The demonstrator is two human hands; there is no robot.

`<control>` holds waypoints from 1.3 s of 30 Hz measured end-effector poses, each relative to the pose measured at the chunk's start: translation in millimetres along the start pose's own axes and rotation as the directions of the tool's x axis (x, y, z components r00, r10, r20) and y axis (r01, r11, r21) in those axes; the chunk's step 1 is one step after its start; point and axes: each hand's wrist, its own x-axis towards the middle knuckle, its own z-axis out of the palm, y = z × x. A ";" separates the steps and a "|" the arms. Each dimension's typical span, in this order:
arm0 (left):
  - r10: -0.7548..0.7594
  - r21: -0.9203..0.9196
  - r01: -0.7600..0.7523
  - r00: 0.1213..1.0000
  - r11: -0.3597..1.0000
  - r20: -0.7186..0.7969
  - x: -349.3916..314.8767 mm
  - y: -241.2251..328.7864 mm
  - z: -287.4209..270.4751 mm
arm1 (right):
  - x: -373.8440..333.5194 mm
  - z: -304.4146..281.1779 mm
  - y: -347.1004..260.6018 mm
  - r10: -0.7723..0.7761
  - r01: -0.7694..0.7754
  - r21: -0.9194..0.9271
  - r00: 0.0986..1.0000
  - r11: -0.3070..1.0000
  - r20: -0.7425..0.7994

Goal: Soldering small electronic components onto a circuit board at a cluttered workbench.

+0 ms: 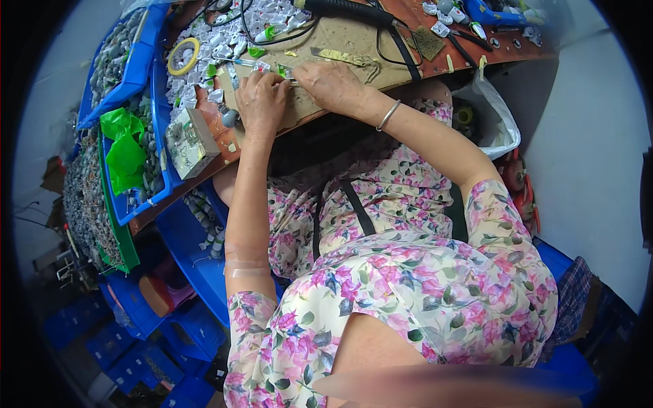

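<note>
My left hand [260, 103] rests at the front of the workbench, its fingers pinched around something small that I cannot make out. Just to its right, my right hand [331, 87] is closed too, fingertips meeting the left ones over a brown board [306, 109]. A small green and white plastic part [283, 71] shows at the fingertips; which hand has it is hidden. Beyond the left hand spreads a heap of white plastic pieces [224, 34], some with green ends. A grey round-ended part [230, 117] lies beside my left wrist.
A yellow tape roll [183, 56] lies on the heap. Across the back is a black-handled soldering iron [350, 11] with its cable; pliers [471, 42] lie at right. Blue bins [160, 102] of grey parts line the left. A white bag [500, 115] hangs off the right edge.
</note>
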 end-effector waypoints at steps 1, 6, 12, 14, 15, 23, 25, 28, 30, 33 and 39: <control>0.001 -0.031 -0.001 1.000 1.000 0.024 1.4 -0.6 0.8 | 0.3 0.1 -0.8 0.003 -0.003 0.001 1.000 1.000 -0.002; 0.055 -0.115 -0.051 0.998 0.992 0.030 4.8 -9.9 7.1 | 1.1 1.9 0.5 -0.095 0.095 -0.073 0.995 0.993 -0.002; -0.063 -0.199 0.094 0.985 0.976 0.158 16.3 -28.7 -3.4 | 2.2 -0.1 0.0 -0.102 0.110 -0.173 0.993 0.979 0.052; -0.098 -0.230 0.150 0.970 0.962 0.223 17.9 -28.8 -5.5 | 0.2 0.5 2.6 -0.105 0.110 -0.157 0.994 0.981 0.043; -0.097 -0.228 0.149 0.970 0.962 0.223 17.1 -28.1 -5.8 | -0.6 0.4 4.9 -0.109 0.113 -0.142 0.993 0.983 0.036; -0.194 -0.348 0.257 0.959 0.902 0.206 12.4 -29.0 -4.1 | 25.2 -12.1 71.1 -0.029 -0.028 -0.215 0.966 0.976 -0.257; -0.196 -0.338 0.265 0.955 0.903 0.224 12.0 -34.1 -0.2 | 31.2 -10.0 77.7 -0.117 -0.001 -0.298 0.919 0.955 -0.377; -0.195 -0.336 0.262 0.956 0.905 0.219 11.9 -42.1 5.0 | 23.6 -8.6 48.5 -0.087 0.056 -0.127 0.963 0.990 -0.254; -0.182 -0.347 0.244 0.962 0.905 0.204 9.9 -41.7 6.1 | 14.7 9.7 21.4 -0.040 0.046 0.025 0.975 0.999 -0.220; -0.270 -0.412 0.369 0.921 0.833 0.280 12.8 -41.1 7.1 | 15.4 22.7 3.6 -0.117 0.126 0.032 0.970 0.992 -0.211; -0.242 -0.357 0.344 0.923 0.869 0.300 17.2 -34.1 -2.8 | 28.1 28.9 -2.2 -0.164 0.139 -0.113 0.954 0.984 -0.250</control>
